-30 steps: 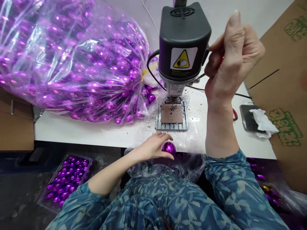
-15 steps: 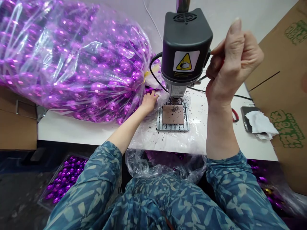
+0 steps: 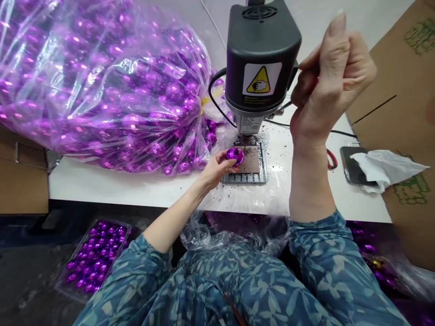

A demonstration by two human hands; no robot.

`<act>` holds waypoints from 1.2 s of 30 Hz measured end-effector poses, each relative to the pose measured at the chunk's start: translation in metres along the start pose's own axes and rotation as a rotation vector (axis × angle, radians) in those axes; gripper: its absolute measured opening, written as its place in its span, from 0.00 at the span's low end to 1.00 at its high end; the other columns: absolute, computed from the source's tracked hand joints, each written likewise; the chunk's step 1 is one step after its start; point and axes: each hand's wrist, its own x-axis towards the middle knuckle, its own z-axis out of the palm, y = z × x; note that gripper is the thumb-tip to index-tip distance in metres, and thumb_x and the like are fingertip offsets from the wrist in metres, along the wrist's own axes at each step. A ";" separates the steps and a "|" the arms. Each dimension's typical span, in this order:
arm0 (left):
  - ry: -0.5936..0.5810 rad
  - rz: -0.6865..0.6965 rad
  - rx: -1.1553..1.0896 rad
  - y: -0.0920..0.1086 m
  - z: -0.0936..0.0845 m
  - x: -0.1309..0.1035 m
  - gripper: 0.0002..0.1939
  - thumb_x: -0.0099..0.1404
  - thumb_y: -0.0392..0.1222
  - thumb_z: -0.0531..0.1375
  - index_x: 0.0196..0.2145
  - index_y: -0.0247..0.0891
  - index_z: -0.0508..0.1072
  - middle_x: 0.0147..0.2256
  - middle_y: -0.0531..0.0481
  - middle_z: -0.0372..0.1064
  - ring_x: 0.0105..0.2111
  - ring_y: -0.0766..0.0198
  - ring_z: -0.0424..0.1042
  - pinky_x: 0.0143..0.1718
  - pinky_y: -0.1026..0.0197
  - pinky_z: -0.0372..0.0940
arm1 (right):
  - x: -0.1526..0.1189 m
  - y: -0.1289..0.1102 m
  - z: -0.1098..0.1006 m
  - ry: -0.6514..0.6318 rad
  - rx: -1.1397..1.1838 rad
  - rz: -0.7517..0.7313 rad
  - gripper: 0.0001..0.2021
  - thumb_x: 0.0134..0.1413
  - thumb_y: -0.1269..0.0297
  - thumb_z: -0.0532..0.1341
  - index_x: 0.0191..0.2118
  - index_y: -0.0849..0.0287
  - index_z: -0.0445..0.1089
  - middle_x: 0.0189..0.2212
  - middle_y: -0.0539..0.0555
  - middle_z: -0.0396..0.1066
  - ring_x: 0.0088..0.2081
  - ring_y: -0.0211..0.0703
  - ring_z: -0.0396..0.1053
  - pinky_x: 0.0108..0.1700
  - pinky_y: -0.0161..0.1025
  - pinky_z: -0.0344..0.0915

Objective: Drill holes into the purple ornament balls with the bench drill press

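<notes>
My left hand [image 3: 216, 169] pinches a shiny purple faceted ball [image 3: 235, 156] between thumb and fingers. It holds the ball over the left side of a brown square board [image 3: 250, 164], which lies on the slotted metal base [image 3: 244, 179] of a small drill press [image 3: 263, 54]. Raised at the right of the machine's dark housing, my right hand [image 3: 335, 83] is closed around a lever handle, mostly hidden by the fingers. The drill chuck [image 3: 249, 139] points down just above the board. Dark shavings lie around the base.
A big clear bag of purple balls [image 3: 112, 90] fills the left of the white table [image 3: 136, 188]. On the right are a dark phone [image 3: 355, 170], a white tissue [image 3: 382, 165], red-handled tool [image 3: 332, 159] and cardboard box [image 3: 404, 117]. A tray of balls [image 3: 97, 253] sits lower left.
My left hand has come from beside the bag's neck to the board, now with a purple ball in it. My right hand stays on the lever. The tissue's shape has changed.
</notes>
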 end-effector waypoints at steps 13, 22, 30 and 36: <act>0.208 0.168 0.492 -0.029 -0.007 0.044 0.19 0.65 0.49 0.75 0.51 0.39 0.85 0.47 0.44 0.74 0.40 0.62 0.76 0.37 0.65 0.70 | -0.001 -0.001 0.000 0.014 0.055 0.027 0.29 0.45 0.33 0.63 0.21 0.57 0.61 0.13 0.40 0.46 0.13 0.25 0.44 0.18 0.36 0.43; 0.184 0.182 0.571 -0.020 -0.004 0.045 0.20 0.61 0.50 0.78 0.45 0.36 0.83 0.35 0.47 0.77 0.36 0.61 0.77 0.36 0.61 0.72 | 0.000 0.000 0.000 0.004 0.046 0.018 0.28 0.46 0.33 0.63 0.21 0.55 0.60 0.12 0.40 0.47 0.14 0.28 0.44 0.20 0.39 0.48; 0.215 0.222 0.680 -0.020 0.020 0.036 0.24 0.55 0.40 0.80 0.47 0.36 0.78 0.40 0.46 0.82 0.37 0.59 0.79 0.36 0.59 0.74 | -0.002 -0.003 0.000 0.008 0.047 0.019 0.28 0.46 0.34 0.63 0.21 0.57 0.59 0.13 0.40 0.46 0.14 0.26 0.46 0.20 0.35 0.48; 0.238 0.392 0.793 -0.036 0.017 0.047 0.23 0.57 0.42 0.80 0.48 0.38 0.79 0.46 0.44 0.81 0.44 0.55 0.81 0.47 0.53 0.77 | -0.003 -0.004 -0.003 -0.019 0.032 0.027 0.29 0.46 0.34 0.63 0.22 0.58 0.60 0.14 0.40 0.47 0.15 0.25 0.46 0.21 0.34 0.48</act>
